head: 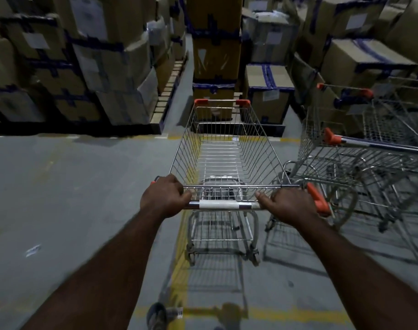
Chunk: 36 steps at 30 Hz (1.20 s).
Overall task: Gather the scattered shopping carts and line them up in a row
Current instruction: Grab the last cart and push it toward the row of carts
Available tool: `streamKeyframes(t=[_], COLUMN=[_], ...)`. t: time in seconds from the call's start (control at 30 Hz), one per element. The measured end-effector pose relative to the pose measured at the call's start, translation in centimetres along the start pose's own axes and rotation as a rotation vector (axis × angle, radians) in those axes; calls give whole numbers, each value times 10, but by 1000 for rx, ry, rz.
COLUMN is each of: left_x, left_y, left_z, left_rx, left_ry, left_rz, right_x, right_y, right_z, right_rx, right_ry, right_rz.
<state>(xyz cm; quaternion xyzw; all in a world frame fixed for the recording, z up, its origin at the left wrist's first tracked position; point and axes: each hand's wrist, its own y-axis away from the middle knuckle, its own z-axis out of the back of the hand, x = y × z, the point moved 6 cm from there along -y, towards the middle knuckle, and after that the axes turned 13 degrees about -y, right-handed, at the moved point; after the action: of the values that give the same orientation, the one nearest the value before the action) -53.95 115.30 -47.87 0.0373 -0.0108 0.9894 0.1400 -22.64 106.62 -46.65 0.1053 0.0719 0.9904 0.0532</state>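
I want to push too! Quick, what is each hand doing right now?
Left hand: closed, gripping the cart handle.
Right hand: closed, gripping the same cart handle.

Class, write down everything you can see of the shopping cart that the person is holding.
The cart is an empty silver wire basket on a metal frame with small wheels and orange corner caps. It stands upright on the grey floor, facing stacked boxes. The left hand and right hand each curl round its handle bar. Close on its right stand other carts.
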Motion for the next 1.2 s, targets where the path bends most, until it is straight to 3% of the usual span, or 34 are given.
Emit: streamKeyframes(t=[0.47, 0.6, 0.7, 0.97, 1.2], left_x=[12, -18, -56, -166, -269], left_y=[-46, -66, -76, -86, -69], left_z=[0, 9, 16, 45, 93], left_rx=[84, 164, 131, 119, 74], left_ry=[-3, -76, -9, 98, 288], left_rz=[-60, -145, -256, -597, -774], right_x=[8, 11, 9, 0, -65], right_y=[-33, -34, -35, -15, 40], right_z=[2, 5, 6, 40, 86], right_rx=[-20, 30, 3, -200, -518], right_ry=[-108, -114, -196, -519, -805], right_rz=[-71, -138, -222, -369, -495])
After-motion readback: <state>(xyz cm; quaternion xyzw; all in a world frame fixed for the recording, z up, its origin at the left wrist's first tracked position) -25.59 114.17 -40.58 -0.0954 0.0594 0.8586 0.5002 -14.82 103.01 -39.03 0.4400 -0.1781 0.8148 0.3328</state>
